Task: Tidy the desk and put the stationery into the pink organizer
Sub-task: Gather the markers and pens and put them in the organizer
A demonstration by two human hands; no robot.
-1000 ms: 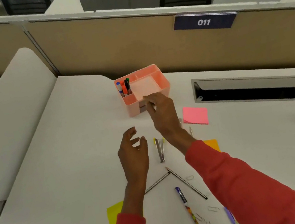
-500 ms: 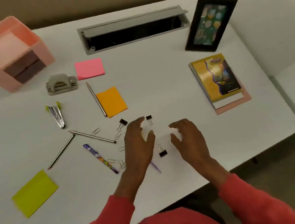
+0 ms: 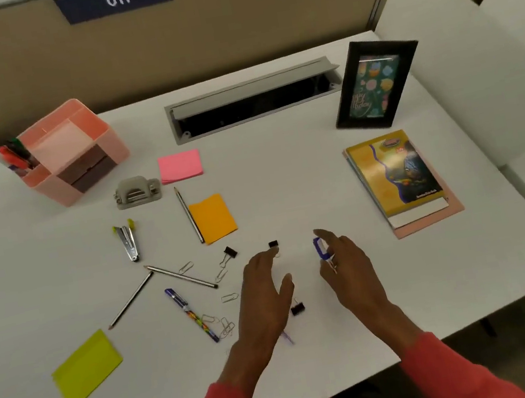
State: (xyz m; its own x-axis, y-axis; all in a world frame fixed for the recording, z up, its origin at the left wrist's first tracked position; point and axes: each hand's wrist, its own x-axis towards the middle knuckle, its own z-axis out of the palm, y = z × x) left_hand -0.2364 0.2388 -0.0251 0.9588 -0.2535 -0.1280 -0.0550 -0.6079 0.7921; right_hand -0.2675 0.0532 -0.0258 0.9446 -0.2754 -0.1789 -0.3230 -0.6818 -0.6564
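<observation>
The pink organizer stands at the far left of the desk with markers in its side slot. My right hand pinches a small blue clip between thumb and forefinger, just above the desk. My left hand hovers with fingers spread, its fingertips beside a black binder clip. Another binder clip lies between my hands, and a third to the left. A purple pen is mostly hidden under my left hand.
Left of my hands lie pencils, a patterned pen, paper clips, a staple remover, a grey punch and pink, orange and yellow sticky pads. Books, a photo frame and a cable slot are right and behind.
My hands left the organizer and came over the scattered clips near the desk's front. The right hand now has the blue clip pinched in its fingers.
</observation>
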